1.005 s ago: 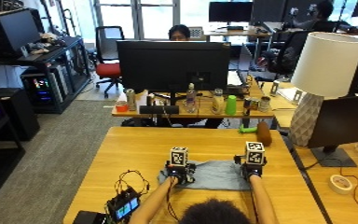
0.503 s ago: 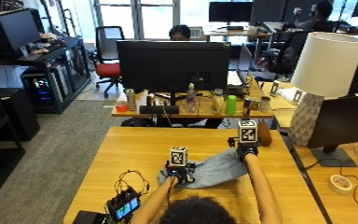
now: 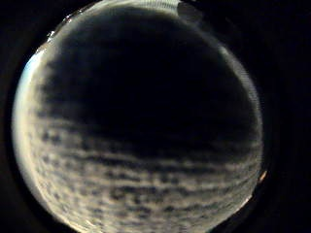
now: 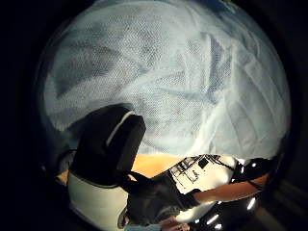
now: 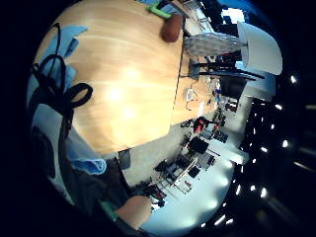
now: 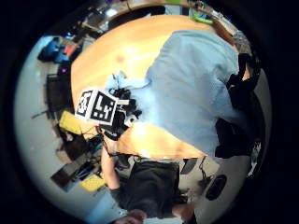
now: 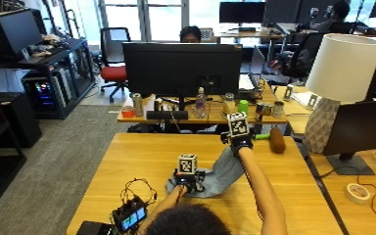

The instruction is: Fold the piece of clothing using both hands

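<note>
While my left hand (image 7: 188, 181) is pressing one end of the light blue garment (image 7: 222, 172) down on the wooden table (image 7: 142, 156), my right hand (image 7: 240, 143) is lifting the other end up and away from my body, so the cloth is hanging in a slanted sheet between the two; its lower end is lying bunched on the table around my left hand, near the table's front edge. My right fingers are pinching the raised edge of the garment, thumb curled onto the cloth; my left palm is sitting so close on the fabric that one palm view is showing nothing but weave, and I cannot tell whether those fingers are flat or curled into it.

I am judging this to be the start of a fold, with the raised end about to be carried over the anchored one; the risks are coming from both ends. If the anchored end is sliding under my left hand, the whole garment is going to drag along the table instead of folding; if the pinch is catching only one layer, the rest is going to sag and crease unevenly; and reaching farther from the garment is bringing my right hand toward the brown cylinder (image 7: 276, 140) lying just beyond it.
</note>
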